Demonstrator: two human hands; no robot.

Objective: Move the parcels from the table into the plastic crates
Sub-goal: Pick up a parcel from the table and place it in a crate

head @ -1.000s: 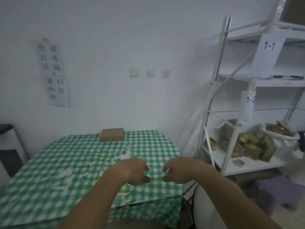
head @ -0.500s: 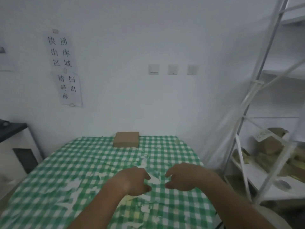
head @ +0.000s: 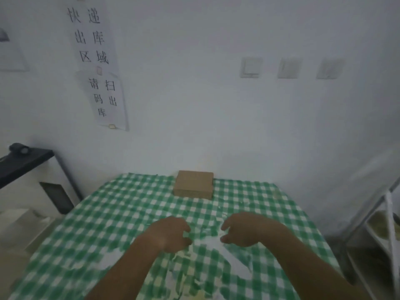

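Item: one brown cardboard parcel (head: 193, 184), flat and rectangular, lying at the far edge of the bench (head: 91, 230) close to the white wall, on a green-and-white checked cloth. Left hand (head: 171, 233) and right hand (head: 243, 229): both raised over the middle of the bench, near each other but apart, fingers loosely curled and holding nothing, well short of the parcel. Step in hand, by judgement: reach forward for the parcel. Recommended handling: spread both hands to its two short sides, grip evenly, lift it level and clear of the cloth so the crumpled fabric is not dragged along. Other fittings: printed paper notices (head: 98, 61) on the wall, three wall switches (head: 290, 67), a black-topped cabinet (head: 23, 163) at left, a metal shelf rack (head: 387, 213) cut off at right. Not accounted for: no plastic crate is in view, so the destination cannot be placed; the parcel's weight, and any label on it, cannot be told; the near cloth is blurred.
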